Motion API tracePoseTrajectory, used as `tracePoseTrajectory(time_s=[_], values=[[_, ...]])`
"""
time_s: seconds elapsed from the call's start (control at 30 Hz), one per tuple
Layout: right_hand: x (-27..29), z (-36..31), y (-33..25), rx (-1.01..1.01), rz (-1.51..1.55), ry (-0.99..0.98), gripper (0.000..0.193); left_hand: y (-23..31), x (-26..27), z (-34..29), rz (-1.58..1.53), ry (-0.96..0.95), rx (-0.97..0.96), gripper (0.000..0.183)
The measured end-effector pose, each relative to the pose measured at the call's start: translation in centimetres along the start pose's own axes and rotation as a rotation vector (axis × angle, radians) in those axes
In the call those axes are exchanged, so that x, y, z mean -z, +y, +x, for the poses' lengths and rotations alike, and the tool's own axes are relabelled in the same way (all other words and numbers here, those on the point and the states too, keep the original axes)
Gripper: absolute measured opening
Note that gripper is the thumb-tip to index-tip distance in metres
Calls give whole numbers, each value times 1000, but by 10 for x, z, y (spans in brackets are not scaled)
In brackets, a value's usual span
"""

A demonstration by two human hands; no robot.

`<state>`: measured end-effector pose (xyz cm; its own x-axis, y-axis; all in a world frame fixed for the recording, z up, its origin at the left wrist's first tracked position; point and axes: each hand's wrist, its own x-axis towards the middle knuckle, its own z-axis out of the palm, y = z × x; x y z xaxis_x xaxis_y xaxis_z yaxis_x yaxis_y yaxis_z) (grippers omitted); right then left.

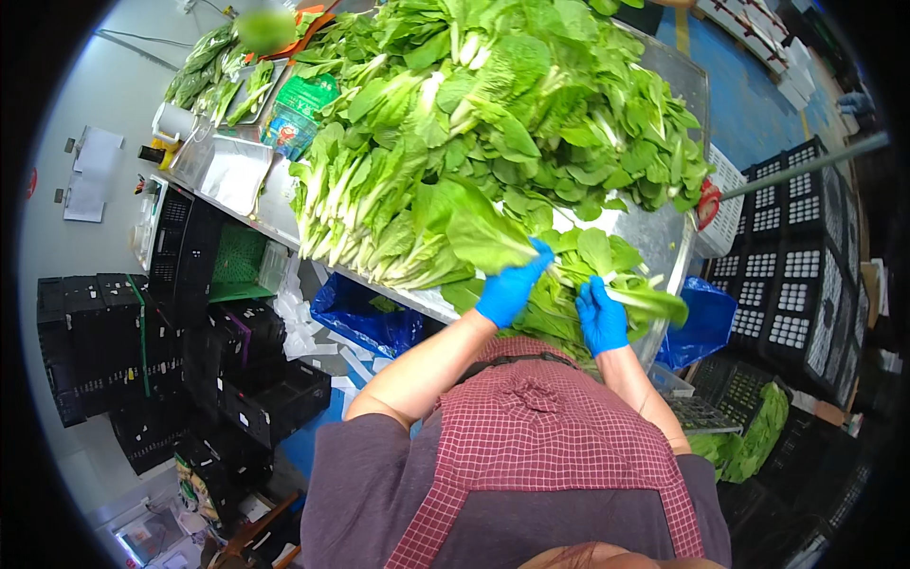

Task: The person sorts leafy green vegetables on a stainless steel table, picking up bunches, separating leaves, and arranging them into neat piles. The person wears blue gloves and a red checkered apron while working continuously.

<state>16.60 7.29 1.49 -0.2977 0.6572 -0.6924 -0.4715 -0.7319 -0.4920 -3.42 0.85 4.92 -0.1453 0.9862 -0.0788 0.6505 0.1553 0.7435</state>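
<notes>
Both my hands wear blue gloves and work at the near edge of a metal table heaped with leafy greens. My left hand is closed on the stem end of a broad leafy green, whose blade points up and to the left. Just to the right, my right hand has its fingers curled at another leafy green with a pale stem. More loose leaves lie under and between the hands. To the left, a row of greens lies with white stem ends toward me.
A blue-lined bin sits below the table at left, another blue bag hangs at right. Black crates are stacked at left, more crates at right. A green printed bag and a white tray lie on the table.
</notes>
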Motion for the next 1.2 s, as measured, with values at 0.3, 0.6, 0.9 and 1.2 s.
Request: tracePoseTrajectory(time_s=[0.3, 0.6, 0.9, 1.2], values=[[-87, -9, 29, -275, -507, -297, 31, -102, 145, 185, -94, 642, 140, 35], [-221, 70, 25, 405, -802, -275, 35, -69, 134, 163, -814, 256, 166, 33], [-185, 39, 35, 441, -955, -146, 25, -62, 78, 84, -1447, 202, 427, 18], [-132, 4, 35, 551, -1133, -95, 31, -42, 40, 45, -1208, 166, 599, 16]])
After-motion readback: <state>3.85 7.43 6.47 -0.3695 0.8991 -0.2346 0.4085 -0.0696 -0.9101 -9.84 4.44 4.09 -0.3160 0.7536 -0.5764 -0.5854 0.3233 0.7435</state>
